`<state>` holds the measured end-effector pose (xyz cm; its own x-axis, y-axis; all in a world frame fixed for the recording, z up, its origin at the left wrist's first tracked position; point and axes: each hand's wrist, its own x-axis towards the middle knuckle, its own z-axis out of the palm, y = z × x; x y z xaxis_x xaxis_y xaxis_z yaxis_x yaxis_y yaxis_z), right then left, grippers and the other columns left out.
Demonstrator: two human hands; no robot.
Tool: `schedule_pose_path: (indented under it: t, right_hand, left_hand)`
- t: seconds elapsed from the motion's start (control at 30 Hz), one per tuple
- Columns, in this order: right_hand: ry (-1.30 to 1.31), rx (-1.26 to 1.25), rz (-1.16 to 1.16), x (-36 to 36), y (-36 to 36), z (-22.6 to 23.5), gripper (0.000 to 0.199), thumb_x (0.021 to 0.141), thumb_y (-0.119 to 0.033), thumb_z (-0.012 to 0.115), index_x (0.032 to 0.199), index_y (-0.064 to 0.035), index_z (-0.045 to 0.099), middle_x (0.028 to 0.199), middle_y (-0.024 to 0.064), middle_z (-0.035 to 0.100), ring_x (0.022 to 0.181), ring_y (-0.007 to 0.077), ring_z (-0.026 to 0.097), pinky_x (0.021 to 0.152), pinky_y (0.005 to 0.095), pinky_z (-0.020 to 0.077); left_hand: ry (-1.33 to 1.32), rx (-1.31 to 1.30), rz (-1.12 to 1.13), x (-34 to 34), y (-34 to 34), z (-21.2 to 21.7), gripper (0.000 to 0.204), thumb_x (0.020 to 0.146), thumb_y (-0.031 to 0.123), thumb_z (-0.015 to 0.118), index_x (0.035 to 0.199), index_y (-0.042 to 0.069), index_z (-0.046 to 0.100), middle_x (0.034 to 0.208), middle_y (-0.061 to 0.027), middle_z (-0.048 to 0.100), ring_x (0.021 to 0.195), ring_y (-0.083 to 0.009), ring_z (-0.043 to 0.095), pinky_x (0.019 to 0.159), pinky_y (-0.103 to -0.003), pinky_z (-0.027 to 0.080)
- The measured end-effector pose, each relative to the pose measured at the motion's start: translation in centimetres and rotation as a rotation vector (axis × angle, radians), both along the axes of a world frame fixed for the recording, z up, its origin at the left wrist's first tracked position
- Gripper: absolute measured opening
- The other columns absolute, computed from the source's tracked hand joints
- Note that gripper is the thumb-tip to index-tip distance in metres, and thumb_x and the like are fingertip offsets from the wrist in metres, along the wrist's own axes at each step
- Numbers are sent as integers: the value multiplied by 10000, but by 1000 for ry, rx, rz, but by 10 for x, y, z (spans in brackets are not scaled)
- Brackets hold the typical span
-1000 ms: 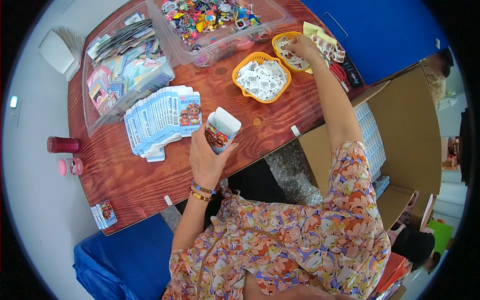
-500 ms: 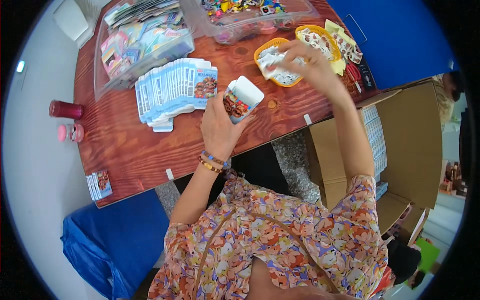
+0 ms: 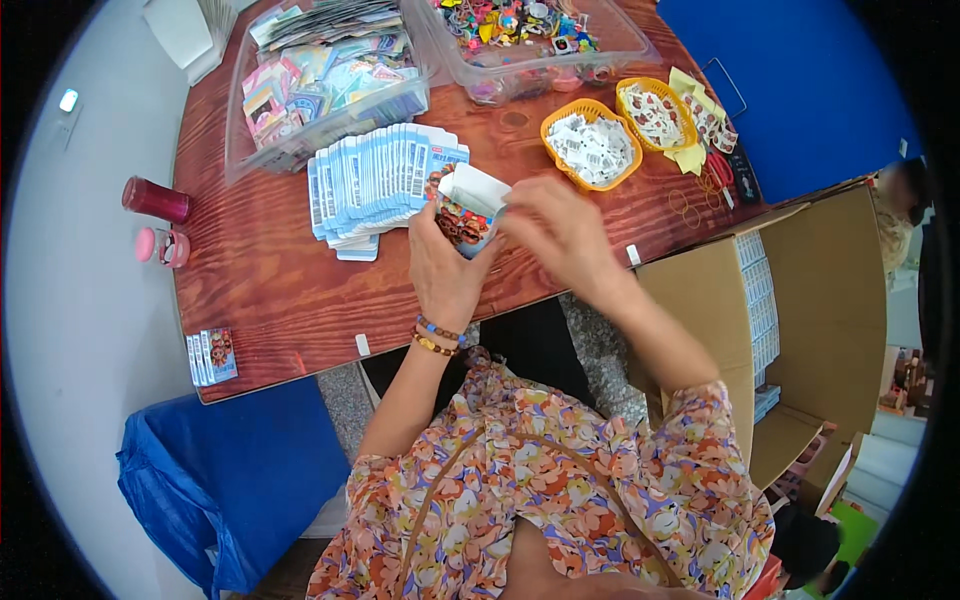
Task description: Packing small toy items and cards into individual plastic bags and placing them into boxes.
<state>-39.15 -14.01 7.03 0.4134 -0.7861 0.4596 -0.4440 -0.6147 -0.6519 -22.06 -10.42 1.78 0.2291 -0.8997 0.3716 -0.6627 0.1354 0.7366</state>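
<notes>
My left hand (image 3: 447,268) holds a small open cardboard box (image 3: 468,208) with a white inside and a colourful printed side, just above the near part of the wooden table (image 3: 270,290). My right hand (image 3: 556,232) is at the box's open top, fingertips touching its right edge; whether it holds something small is hidden. A fanned stack of flat blue and white boxes (image 3: 375,180) lies just left of the held box. Two orange baskets, one (image 3: 592,145) with white slips and one (image 3: 655,113) with printed pieces, stand to the right.
Two clear plastic bins sit at the back, one (image 3: 320,80) with card packs, one (image 3: 530,40) with colourful trinkets. A red cup (image 3: 155,199) and pink item (image 3: 160,246) are far left. Red scissors (image 3: 718,172) lie right. An open cardboard carton (image 3: 790,310) stands right of the table.
My right hand came back from the far orange basket to the open top of the box. The left hand kept hold of the box.
</notes>
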Motion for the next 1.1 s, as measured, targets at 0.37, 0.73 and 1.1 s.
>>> schedule_pose_path:
  t: [0.37, 0.73, 1.1]
  right_hand:
    - [-365, 415, 73, 7, 1, -34, 380, 943, -17, 629, 1319, 1, 583, 1182, 71, 633, 1033, 137, 620, 852, 274, 524]
    - [-512, 520, 341, 11, -10, -24, 254, 947, 42, 583, 1197, 13, 617, 1244, 101, 566, 1147, 171, 603, 962, 296, 505]
    - [-269, 369, 398, 9, -8, -20, 222, 933, 27, 604, 1148, -1, 650, 1195, 93, 600, 1026, 145, 609, 856, 279, 508]
  left_hand:
    - [641, 40, -288, 19, 9, -2, 430, 905, 92, 710, 1257, -23, 491, 1162, -140, 609, 1064, -201, 634, 865, -353, 523]
    - [737, -74, -337, 38, 26, 8, 501, 877, -13, 714, 1306, 25, 459, 1192, -111, 586, 991, -150, 656, 819, -290, 549]
    - [768, 231, -460, 50, 38, 20, 397, 867, -43, 693, 1232, 25, 551, 1124, -49, 594, 964, -108, 635, 813, -263, 542]
